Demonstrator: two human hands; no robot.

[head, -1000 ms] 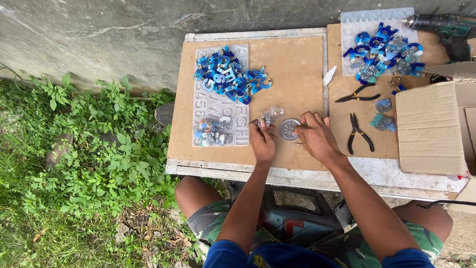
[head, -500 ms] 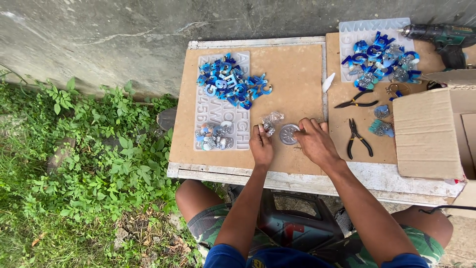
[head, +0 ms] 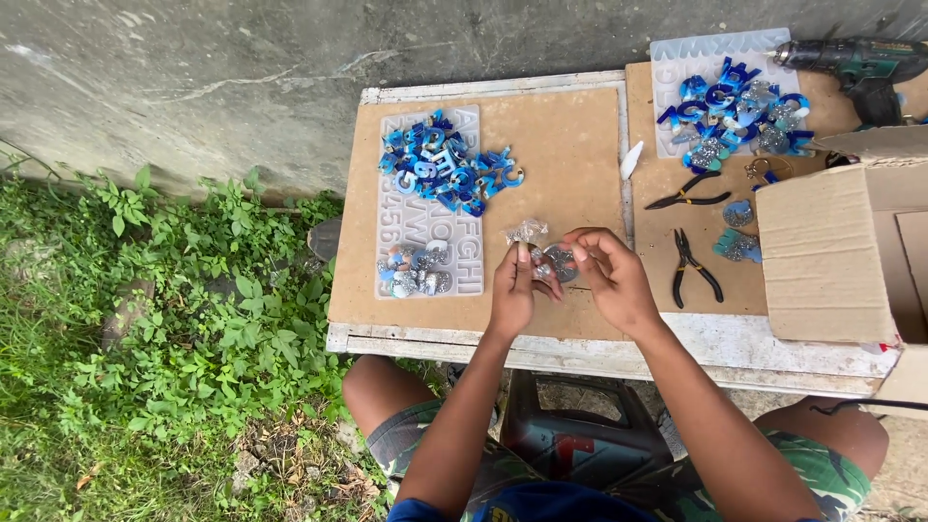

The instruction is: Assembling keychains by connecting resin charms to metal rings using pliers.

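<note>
Fingers of both hands meet over the middle of the brown board (head: 561, 145) and pinch one small glittery round charm (head: 559, 263) between them. From the left side: green weeds (head: 174, 319) grow beside the white table (head: 619, 350), against a grey concrete wall (head: 242, 68). On the board's left part lies a clear letter mould (head: 454, 261), with a heap of blue letter pieces (head: 447, 172) on its upper end and a few silvery pieces (head: 411, 275) lower down. Next comes a small clear crumpled bag (head: 527, 231), just above the hands. The left hand (head: 514, 287) has its fingertips closed narrowly on the charm's left edge; the right hand (head: 609, 275) curls over it from the right, thumb and forefinger tight on it. Whether the charm touches the board I cannot tell. Further right a white nib-shaped piece (head: 630, 159) lies at the board's edge, then two pairs of black pliers (head: 696, 263) on a second board. Above them a second mould carries more blue letters (head: 739, 111). A green drill (head: 855, 60) sits at the top right, and an open cardboard box (head: 836, 256) stands at the far right.
</note>
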